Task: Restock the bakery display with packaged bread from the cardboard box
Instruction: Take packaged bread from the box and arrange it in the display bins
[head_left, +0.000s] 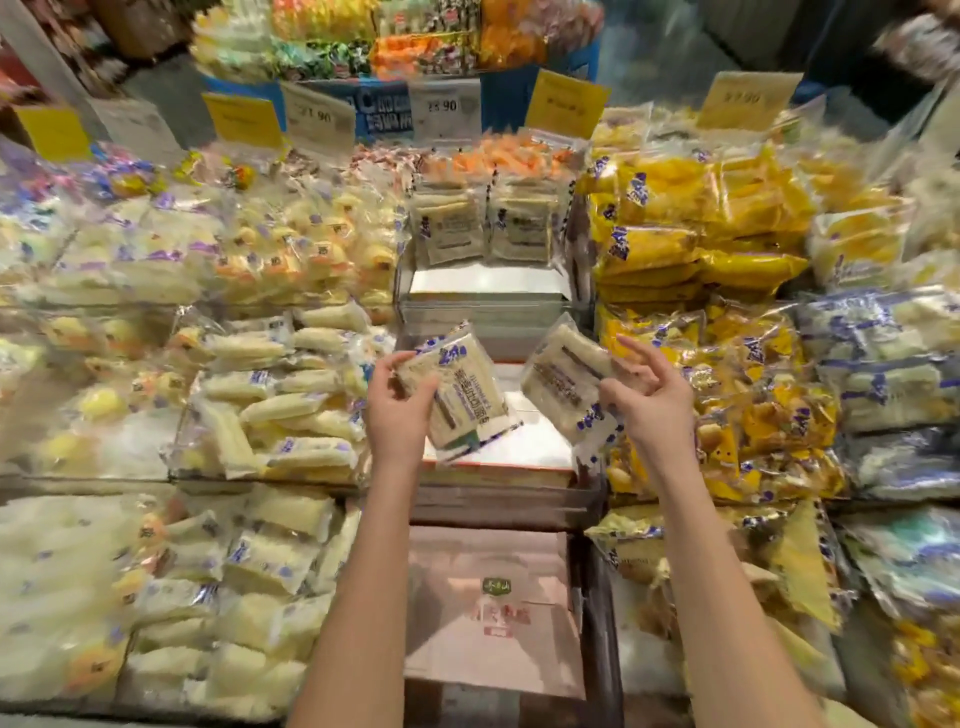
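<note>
My left hand (397, 410) grips a clear-wrapped pack of white sliced bread (462, 395) with blue print, held tilted over the middle tier's bin. My right hand (652, 400) pinches a second, similar bread pack (563, 384) by its right edge, index finger raised. Both packs hang above a nearly bare white-floored bin (519, 447). In the tier behind, two matching packs (488, 228) stand upright at the back of another bin (483, 283). A cardboard box (493, 608) with a green logo lies in the nearest centre slot below my forearms.
Heaped pale bread packs (260, 405) fill the bins on the left. Yellow-wrapped packs (691, 234) and blue-printed ones (893, 364) crowd the right side. Price cards (444, 109) stand along the back, with more snacks piled behind them.
</note>
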